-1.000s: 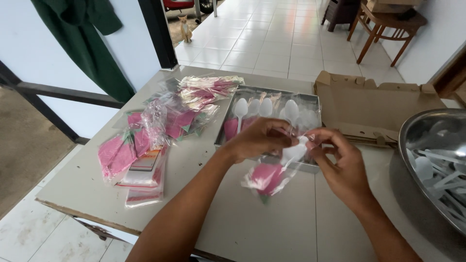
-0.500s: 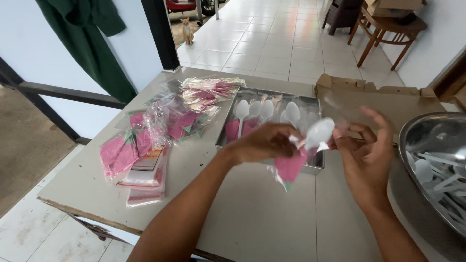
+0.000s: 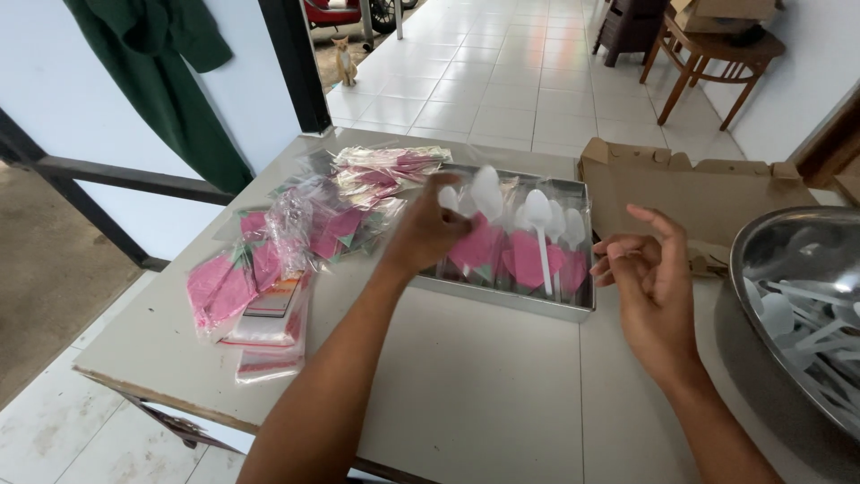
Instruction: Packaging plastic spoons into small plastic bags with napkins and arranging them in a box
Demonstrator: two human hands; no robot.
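Note:
My left hand [image 3: 428,231] reaches over the near edge of a shallow metal tray [image 3: 502,298] and pinches a clear packet with a white plastic spoon and pink napkin [image 3: 482,215] above it. The tray holds several such spoon-and-napkin packets [image 3: 541,246] lying side by side. My right hand [image 3: 652,285] hovers to the right of the tray, fingers spread and holding nothing.
A pile of pink napkins in clear bags [image 3: 269,260] lies at the left of the table. A big metal bowl of white spoons [image 3: 806,314] stands at the right. A flat cardboard box [image 3: 699,193] lies behind it. A wooden chair [image 3: 717,67] and a cat [image 3: 341,56] are on the tiled floor.
The packet has gone from both hands near me to the tray, carried by my left hand. My right hand has let go and opened.

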